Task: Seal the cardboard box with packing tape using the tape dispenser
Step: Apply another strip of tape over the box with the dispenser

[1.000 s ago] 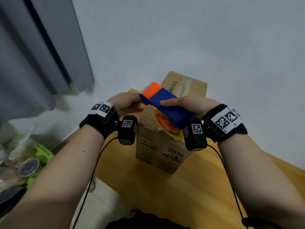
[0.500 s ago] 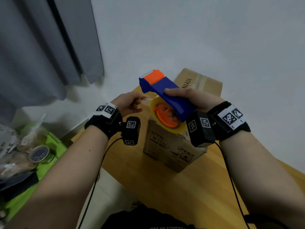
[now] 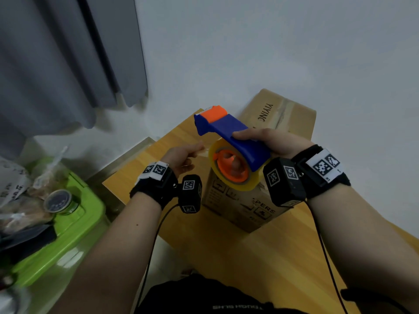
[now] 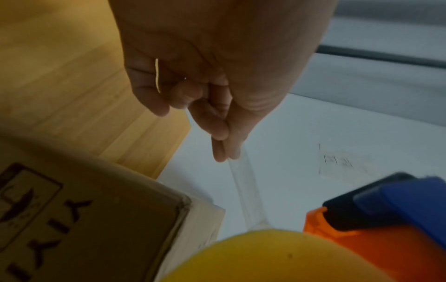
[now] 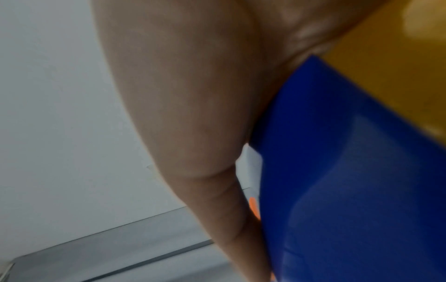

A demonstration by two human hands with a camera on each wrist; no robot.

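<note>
The cardboard box (image 3: 249,200) stands on the wooden counter (image 3: 260,257), directly beneath both hands, its printed side facing the camera and its top flaps behind the right hand. Above it, the tape dispenser (image 3: 235,141), blue with an orange nose and hub, is held clear of the box, nose tilted up and away toward the wall. The right hand (image 3: 272,141) grips its blue handle, thumb laid along the top and the other fingers curled underneath; in the right wrist view only the thumb side of the hand against the blue body shows. The roll of packing tape (image 3: 233,168), yellowish on its orange hub, hangs under that hand, just above the box's near top edge.

To the left of the roll, the left hand (image 3: 183,157) pinches the free end of a clear tape strip (image 4: 246,190); in the left wrist view thumb and forefinger are pressed together on it, the remaining fingers (image 4: 154,95) curled in, and the strip runs taut from the fingertips back to the roll.

Farther left of the left hand, below counter level, a green bin (image 3: 68,234) holds a round tin (image 3: 59,201) and plastic bags. A grey curtain (image 3: 68,53) hangs against the white wall beyond.
</note>
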